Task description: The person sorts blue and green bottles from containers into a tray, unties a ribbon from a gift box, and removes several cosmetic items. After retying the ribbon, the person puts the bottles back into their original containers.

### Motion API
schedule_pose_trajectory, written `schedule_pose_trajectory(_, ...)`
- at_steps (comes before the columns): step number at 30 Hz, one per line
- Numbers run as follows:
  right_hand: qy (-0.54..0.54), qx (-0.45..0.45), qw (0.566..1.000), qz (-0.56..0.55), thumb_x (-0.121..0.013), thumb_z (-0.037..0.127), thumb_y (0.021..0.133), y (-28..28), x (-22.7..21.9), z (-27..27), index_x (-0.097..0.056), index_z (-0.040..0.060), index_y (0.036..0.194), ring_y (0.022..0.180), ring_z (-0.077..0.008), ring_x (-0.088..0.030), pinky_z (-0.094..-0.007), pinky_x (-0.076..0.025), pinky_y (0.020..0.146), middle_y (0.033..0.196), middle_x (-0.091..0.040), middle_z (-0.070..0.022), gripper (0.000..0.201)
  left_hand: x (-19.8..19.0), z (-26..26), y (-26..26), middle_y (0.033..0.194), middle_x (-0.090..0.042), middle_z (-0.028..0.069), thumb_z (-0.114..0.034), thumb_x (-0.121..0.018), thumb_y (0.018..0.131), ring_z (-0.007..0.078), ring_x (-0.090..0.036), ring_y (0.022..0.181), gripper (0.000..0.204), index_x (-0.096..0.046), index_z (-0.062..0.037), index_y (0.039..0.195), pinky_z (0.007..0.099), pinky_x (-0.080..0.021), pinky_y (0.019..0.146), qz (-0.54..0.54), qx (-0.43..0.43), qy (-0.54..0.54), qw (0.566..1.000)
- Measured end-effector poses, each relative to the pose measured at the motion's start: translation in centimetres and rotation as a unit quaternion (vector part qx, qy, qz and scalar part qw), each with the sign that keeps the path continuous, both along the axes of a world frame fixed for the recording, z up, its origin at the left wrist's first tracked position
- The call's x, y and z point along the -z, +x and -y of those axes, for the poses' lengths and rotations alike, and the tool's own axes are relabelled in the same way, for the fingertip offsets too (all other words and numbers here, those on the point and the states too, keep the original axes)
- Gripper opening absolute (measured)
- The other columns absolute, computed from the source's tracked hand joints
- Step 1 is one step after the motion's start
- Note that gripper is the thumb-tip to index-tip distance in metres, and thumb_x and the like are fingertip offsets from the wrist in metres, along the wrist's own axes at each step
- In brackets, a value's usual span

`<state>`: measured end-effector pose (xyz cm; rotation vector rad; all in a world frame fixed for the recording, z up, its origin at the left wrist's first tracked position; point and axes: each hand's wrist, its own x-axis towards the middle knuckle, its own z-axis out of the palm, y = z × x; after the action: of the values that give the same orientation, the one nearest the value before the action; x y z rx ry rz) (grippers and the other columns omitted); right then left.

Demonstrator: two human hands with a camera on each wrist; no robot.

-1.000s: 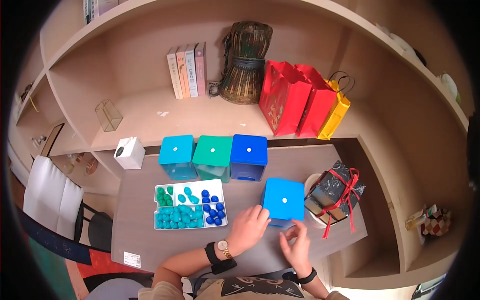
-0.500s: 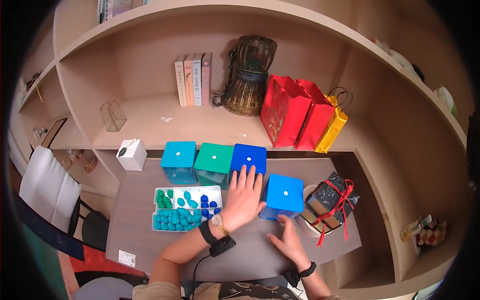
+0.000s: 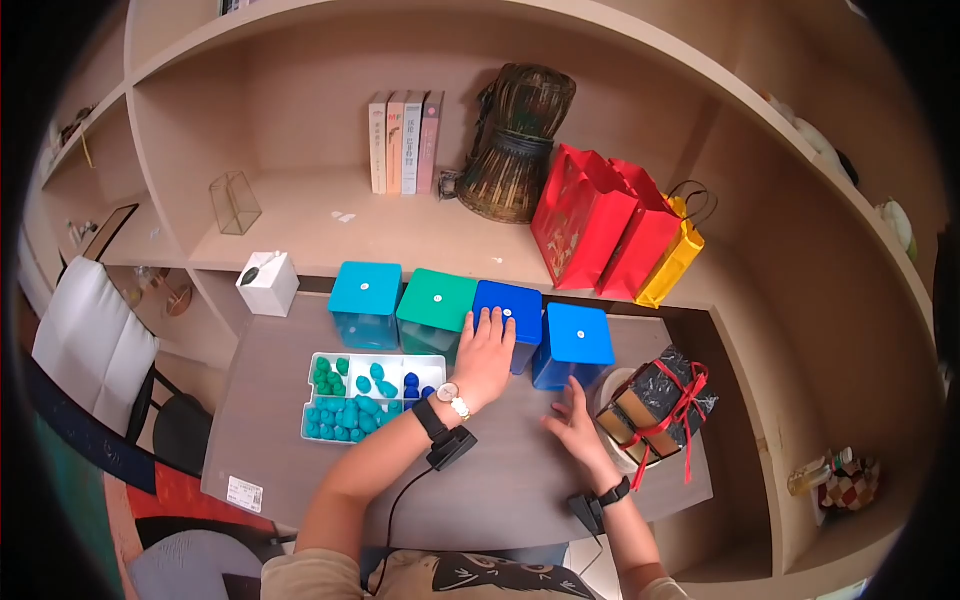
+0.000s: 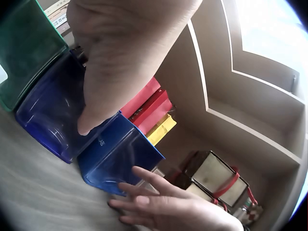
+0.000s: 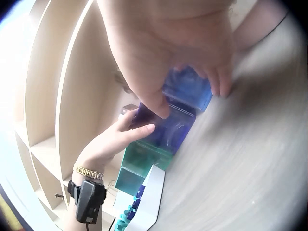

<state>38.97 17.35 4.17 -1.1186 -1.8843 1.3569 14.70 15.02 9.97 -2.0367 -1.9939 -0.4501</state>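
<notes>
Four lidded plastic boxes stand in a row: a teal box (image 3: 366,292), a green box (image 3: 437,300), a dark blue box (image 3: 522,304) and a lighter blue box (image 3: 575,340). My left hand (image 3: 484,362) lies over the front of the dark blue box, its fingers reaching onto the lid. In the left wrist view its thumb is against that box's side. Close to the front of the lighter blue box is my right hand (image 3: 578,428), with fingers loosely spread. A white divided tray (image 3: 397,377) of green, turquoise and blue egg-shaped pieces sits left of my left forearm.
A gift box with red ribbon (image 3: 665,405) rests on a round white base at the right. A white tissue box (image 3: 268,284) stands at the back left. The shelf behind carries books (image 3: 405,145), a woven drum-shaped piece (image 3: 520,150), red bags (image 3: 585,220) and a yellow bag (image 3: 672,262).
The lighter blue box has moved back and now stands beside the dark blue box. My left hand has gone from the lighter box to the dark blue one; the right stays near the lighter box.
</notes>
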Motion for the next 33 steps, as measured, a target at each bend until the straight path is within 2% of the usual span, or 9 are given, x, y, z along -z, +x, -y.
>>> schedule_pose_trajectory(4,-0.009,-0.019,1.000,-0.010,-0.078,0.017,0.087,-1.5,0.4,-0.5,-0.013,0.0069,0.163,0.135,-0.0338,-0.053,-0.0387,-0.052,0.101,0.163,-0.026,-0.0280,0.101,0.8,1.3,0.9,0.152,-0.044,0.0294,-0.019,-0.073,0.083,0.0438,-0.040,0.143,0.074,-0.046,0.0035,0.148,0.0559,-0.025,0.122,-0.020,0.002,0.046,0.999)
schedule_pose_trajectory(11,0.023,-0.015,0.999,-0.020,-0.078,0.015,0.087,-3.3,0.9,1.1,-0.025,0.0039,0.159,0.132,-0.0283,-0.055,-0.0404,-0.050,0.104,0.154,-0.041,-0.0198,0.090,0.2,6.3,3.1,0.150,-0.042,0.0327,-0.019,-0.076,0.080,0.0483,-0.040,0.141,0.078,-0.045,0.0065,0.146,0.0548,-0.030,0.120,0.028,0.047,0.044,0.998)
schedule_pose_trajectory(15,0.081,0.035,0.996,-0.032,-0.077,0.010,0.087,-3.2,1.4,1.7,-0.038,0.0042,0.150,0.125,-0.0238,-0.059,-0.0377,-0.051,0.101,0.137,-0.055,-0.0140,0.074,-1.9,10.0,3.2,0.152,-0.037,0.0319,-0.018,-0.081,0.078,0.0486,-0.036,0.142,0.078,-0.045,0.0064,0.143,0.0545,-0.032,0.118,0.188,0.031,0.088,0.978)
schedule_pose_trajectory(19,0.052,0.046,0.992,-0.102,-0.076,0.005,0.087,-2.8,1.0,2.1,-0.048,0.0039,0.140,0.120,-0.0214,-0.060,-0.0351,-0.051,0.098,0.126,-0.060,-0.0106,0.060,2.2,10.9,2.1,0.139,-0.045,0.0256,-0.013,-0.080,0.083,0.0404,-0.045,0.133,0.074,-0.039,0.0055,0.142,0.0482,-0.040,0.113,0.408,-0.010,0.101,0.907)
schedule_pose_trajectory(20,0.054,0.046,0.992,-0.103,-0.075,0.004,0.087,-3.0,0.4,2.2,-0.050,0.0038,0.138,0.120,-0.0212,-0.060,-0.0346,-0.051,0.097,0.126,-0.061,-0.0103,0.057,3.8,10.5,1.6,0.132,-0.046,0.0222,-0.012,-0.079,0.085,0.0362,-0.049,0.127,0.073,-0.037,0.0036,0.143,0.0444,-0.044,0.110,0.458,0.019,0.080,0.885)
schedule_pose_trajectory(23,0.057,0.054,0.992,-0.097,-0.075,0.002,0.087,-3.4,-0.1,2.6,-0.053,0.0042,0.136,0.120,-0.0205,-0.060,-0.0335,-0.052,0.096,0.126,-0.060,-0.0100,0.053,4.3,10.7,1.8,0.131,-0.046,0.0201,-0.009,-0.078,0.086,0.0339,-0.050,0.126,0.069,-0.040,0.0019,0.143,0.0422,-0.047,0.108,0.506,0.027,0.090,0.857)
schedule_pose_trajectory(26,0.078,0.063,0.990,-0.095,-0.074,0.001,0.087,-3.4,-0.2,3.0,-0.055,0.0048,0.136,0.120,-0.0200,-0.060,-0.0330,-0.053,0.095,0.125,-0.060,-0.0097,0.053,4.3,11.2,2.0,0.130,-0.047,0.0180,-0.008,-0.077,0.086,0.0323,-0.052,0.125,0.066,-0.043,0.0021,0.142,0.0413,-0.048,0.109,0.504,0.022,0.067,0.861)
schedule_pose_trajectory(29,0.097,0.065,0.989,-0.095,-0.073,0.000,0.086,-3.2,0.2,3.1,-0.056,0.0049,0.140,0.117,-0.0195,-0.061,-0.0319,-0.054,0.094,0.124,-0.059,-0.0090,0.056,3.4,11.9,2.1,0.129,-0.049,0.0173,-0.006,-0.076,0.087,0.0299,-0.054,0.124,0.062,-0.045,0.0031,0.140,0.0399,-0.048,0.109,0.401,-0.004,0.112,0.909)
schedule_pose_trajectory(33,0.123,0.044,0.988,-0.085,-0.068,-0.005,0.085,-3.0,0.0,3.3,-0.051,0.0053,0.148,0.114,-0.0183,-0.059,-0.0296,-0.056,0.089,0.123,-0.057,-0.0073,0.066,5.0,11.2,1.7,0.130,-0.050,0.0173,-0.004,-0.074,0.087,0.0291,-0.055,0.123,0.059,-0.045,0.0022,0.138,0.0390,-0.050,0.106,0.501,0.044,0.118,0.856)
